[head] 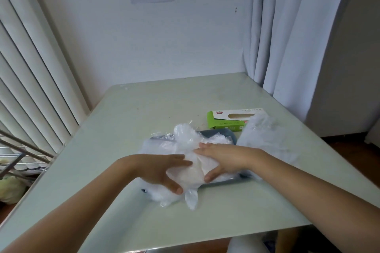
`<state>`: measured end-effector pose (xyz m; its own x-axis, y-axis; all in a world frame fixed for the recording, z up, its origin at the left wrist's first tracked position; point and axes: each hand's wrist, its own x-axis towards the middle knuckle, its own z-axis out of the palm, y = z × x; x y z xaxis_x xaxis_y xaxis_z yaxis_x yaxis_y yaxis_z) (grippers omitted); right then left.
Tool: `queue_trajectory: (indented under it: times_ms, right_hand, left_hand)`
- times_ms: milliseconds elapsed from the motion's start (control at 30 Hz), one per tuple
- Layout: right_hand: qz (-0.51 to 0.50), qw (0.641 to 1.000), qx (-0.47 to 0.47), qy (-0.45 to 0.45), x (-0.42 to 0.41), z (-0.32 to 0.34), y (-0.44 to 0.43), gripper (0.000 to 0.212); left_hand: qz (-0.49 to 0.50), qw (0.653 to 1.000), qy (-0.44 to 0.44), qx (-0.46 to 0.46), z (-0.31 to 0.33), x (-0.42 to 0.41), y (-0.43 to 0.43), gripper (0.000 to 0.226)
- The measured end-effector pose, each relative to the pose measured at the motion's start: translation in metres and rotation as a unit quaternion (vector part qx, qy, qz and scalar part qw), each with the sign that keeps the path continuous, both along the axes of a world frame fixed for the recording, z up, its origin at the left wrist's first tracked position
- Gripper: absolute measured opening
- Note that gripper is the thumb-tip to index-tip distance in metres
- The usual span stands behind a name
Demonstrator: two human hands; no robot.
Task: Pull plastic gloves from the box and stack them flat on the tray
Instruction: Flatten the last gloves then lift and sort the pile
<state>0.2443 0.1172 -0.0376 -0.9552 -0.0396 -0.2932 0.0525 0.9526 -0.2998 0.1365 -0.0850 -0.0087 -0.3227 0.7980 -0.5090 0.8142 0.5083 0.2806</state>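
The left hand (158,168) and right hand (224,160) press straight, released fingers onto crumpled clear plastic gloves (185,141). The gloves lie heaped on a grey-blue rectangular tray (228,134) mid-way across the pale counter (144,109). A green-and-white cardboard box (224,124) lies just behind the tray.

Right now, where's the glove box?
Head view: the green glove box lies on the table, right of centre, just behind the far right corner of the grey tray, with loose clear plastic against its right end.
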Motion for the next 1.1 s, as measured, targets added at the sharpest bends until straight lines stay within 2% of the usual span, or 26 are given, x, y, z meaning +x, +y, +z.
queue_trajectory:
  times_ms: [100, 167, 233, 367, 467, 500, 567, 633, 700, 733, 800, 867, 933, 1033, 1100]
  right_hand:
    - [-0.001, 0.999, 0.033, -0.011, 0.001, -0.002, 0.002, 0.097]
    - [-0.007, 0.999, 0.043, -0.019, -0.001, -0.003, 0.003, 0.099]
    - [-0.012, 0.997, 0.063, -0.03, -0.004, -0.003, 0.005, 0.101]
    - [-0.02, 0.992, 0.109, -0.065, -0.012, 0.001, 0.007, 0.106]
    - [-0.004, 0.989, 0.144, -0.037, -0.015, 0.002, 0.005, 0.105]
    - [0.002, 0.991, 0.135, -0.014, -0.012, 0.006, 0.004, 0.101]
    - [-0.028, 0.997, 0.04, 0.055, -0.002, 0.019, 0.006, 0.086]
    - [-0.075, 0.985, -0.051, 0.145, 0.012, 0.037, 0.018, 0.056]
    - [-0.116, 0.969, -0.038, 0.214, 0.026, 0.048, 0.041, 0.031]
    - [-0.137, 0.964, -0.019, 0.227, 0.034, 0.052, 0.054, 0.029]
    - [-0.158, 0.97, 0.017, 0.182, 0.051, 0.052, 0.079, 0.043]
    - [-0.155, 0.984, 0.046, 0.076, 0.068, 0.048, 0.093, 0.073]
    - [-0.152, 0.988, 0.027, 0.021, 0.079, 0.037, 0.098, 0.097]
    - [-0.146, 0.987, -0.026, 0.063, 0.087, 0.019, 0.093, 0.107]
    - [-0.156, 0.98, -0.045, 0.118, 0.096, 0.011, 0.088, 0.103]
  left_hand:
    - [0.006, 1.0, -0.009, 0.022, 0.003, 0.011, -0.026, 0.064]
    - [0.017, 1.0, 0.005, 0.012, 0.007, 0.017, -0.04, 0.066]
    - [0.05, 0.998, 0.039, -0.018, 0.012, 0.02, -0.052, 0.068]
    - [0.084, 0.984, 0.128, -0.09, 0.033, 0.018, -0.064, 0.046]
    - [0.105, 0.976, 0.164, -0.097, 0.051, 0.017, -0.059, 0.049]
    - [0.108, 0.975, 0.174, -0.084, 0.057, 0.017, -0.055, 0.049]
    - [0.107, 0.974, 0.198, -0.033, 0.069, 0.018, -0.046, 0.045]
    - [0.098, 0.971, 0.212, 0.054, 0.076, 0.019, -0.032, 0.04]
    - [0.092, 0.965, 0.19, 0.156, 0.076, 0.022, -0.013, 0.035]
    - [0.091, 0.961, 0.168, 0.199, 0.073, 0.025, -0.002, 0.031]
    - [0.083, 0.956, 0.116, 0.257, 0.065, 0.032, 0.021, 0.023]
    - [0.067, 0.952, 0.069, 0.29, 0.054, 0.041, 0.048, 0.018]
    - [0.056, 0.949, 0.031, 0.309, 0.041, 0.052, 0.074, 0.019]
    - [0.041, 0.95, 0.001, 0.31, 0.021, 0.067, 0.11, 0.04]
    - [0.029, 0.956, 0.011, 0.291, 0.007, 0.074, 0.128, 0.059]
